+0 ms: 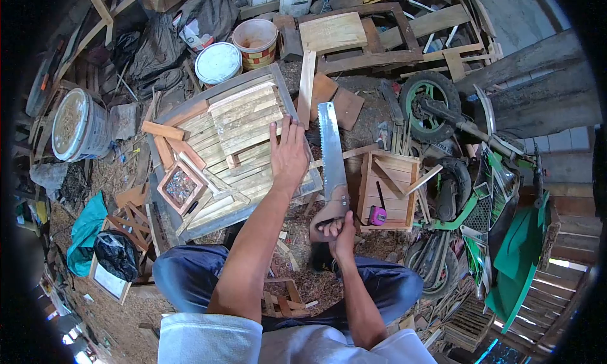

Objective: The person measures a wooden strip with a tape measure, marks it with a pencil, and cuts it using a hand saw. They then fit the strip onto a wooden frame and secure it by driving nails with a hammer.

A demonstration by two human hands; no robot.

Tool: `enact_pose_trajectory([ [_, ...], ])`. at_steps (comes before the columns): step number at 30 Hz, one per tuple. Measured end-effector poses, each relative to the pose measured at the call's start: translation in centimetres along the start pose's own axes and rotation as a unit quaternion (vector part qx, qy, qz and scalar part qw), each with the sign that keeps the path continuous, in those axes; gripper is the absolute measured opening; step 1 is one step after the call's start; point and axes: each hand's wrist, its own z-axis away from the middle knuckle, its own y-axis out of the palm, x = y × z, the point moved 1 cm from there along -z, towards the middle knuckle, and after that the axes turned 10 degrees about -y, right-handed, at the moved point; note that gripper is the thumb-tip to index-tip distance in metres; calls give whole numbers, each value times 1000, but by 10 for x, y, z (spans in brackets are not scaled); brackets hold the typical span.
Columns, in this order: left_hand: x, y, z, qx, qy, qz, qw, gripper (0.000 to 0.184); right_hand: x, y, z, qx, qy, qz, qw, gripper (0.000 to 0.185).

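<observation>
My right hand (338,234) is closed around the handle of a handsaw (332,152). Its toothed blade points away from me, with the teeth along the left side. My left hand (291,152) lies palm down, fingers stretched out, at the right edge of a small slatted wood panel (246,114). That panel rests on a larger slatted work surface with a grey frame (293,101). What lies under the palm is hidden. A small wooden frame (181,185) and loose wood strips (163,130) sit at the left of this surface.
Right of the saw, a shallow wooden box (390,196) holds a pink tape measure (377,215). A green motorbike (471,206) stands farther right. Buckets (218,63) and scrap wood (332,32) line the back. Another bucket (79,125) stands at left. Wood shavings cover the ground.
</observation>
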Motion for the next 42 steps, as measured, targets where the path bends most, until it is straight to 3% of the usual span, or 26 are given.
enact_pose_trajectory([
  [1,1,1,0,-7,3,-5,1000,44,-1,2,-1,-14,56,-106,993,44],
  [4,0,-3,1,22,-3,-4,1000,44,32,6,10,5,-26,73,997,44],
  [6,1,1,1,1,1,-3,1000,43,79,17,23,13,-63,331,941,42],
  [14,2,7,1,-32,5,-6,999,39,181,52,62,63,-92,570,814,40],
  [21,0,-1,1,-11,1,-4,1000,39,195,77,77,99,-104,610,779,36],
  [31,3,10,9,-26,24,-31,999,42,212,118,66,121,-84,621,770,35],
  [33,7,14,-2,-35,32,-24,999,42,166,115,25,119,-181,600,770,38],
  [34,6,12,6,-21,34,-11,999,42,125,113,1,121,-191,556,800,40],
  [36,7,3,-2,-27,28,1,999,42,106,130,3,121,-223,631,733,41],
  [42,0,-1,3,-29,9,25,999,41,73,57,3,67,-122,463,875,42],
])
